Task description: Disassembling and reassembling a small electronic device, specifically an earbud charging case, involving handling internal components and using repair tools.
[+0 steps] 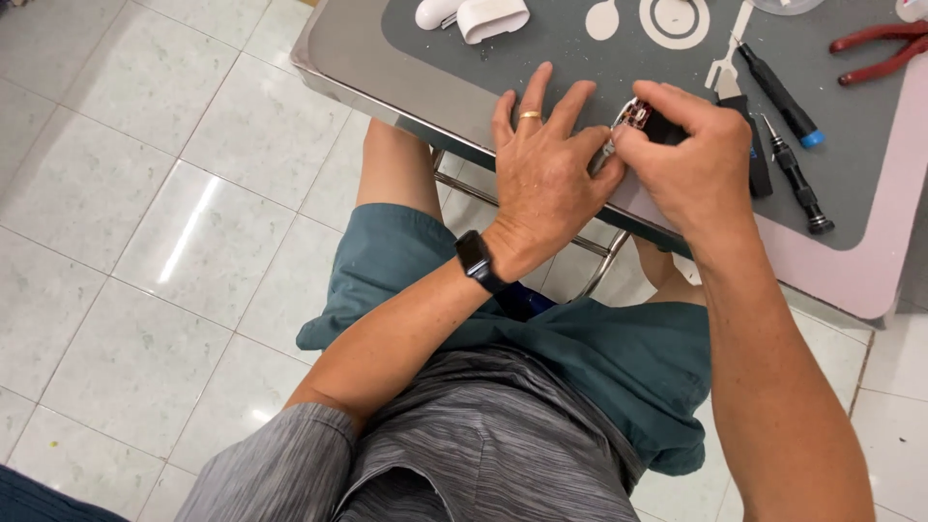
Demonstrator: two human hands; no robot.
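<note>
Starting at the left, your left hand lies flat and open on the near edge of the table, fingers spread and pointing away from you, a ring on one of them and a dark watch on the wrist. It grips nothing; its thumb side leans in toward the small part and seems to steady it from the left, though the exact contact is hidden.

That small part, a rounded metal-rimmed piece with a bit of reddish-brown circuit showing inside, sits right at the table edge, between your two hands and just beside your left thumb. Its shape is mostly covered, so you cannot judge its long axis.

Your right hand comes next, curled closed over the part from the right and above, fingertips pinching at it. A thin metal tip pokes out below the fingers, toward your left hand; whether it is a tool or part of the piece is not clear. This hand is the nearer one and does the gripping.

Farther right on the grey mat lie two black screwdrivers, both slanting down to the right, just beside your right hand. Red pliers rest at the far right corner, well apart. White plastic casing sits at the back, beyond your left hand.
</note>
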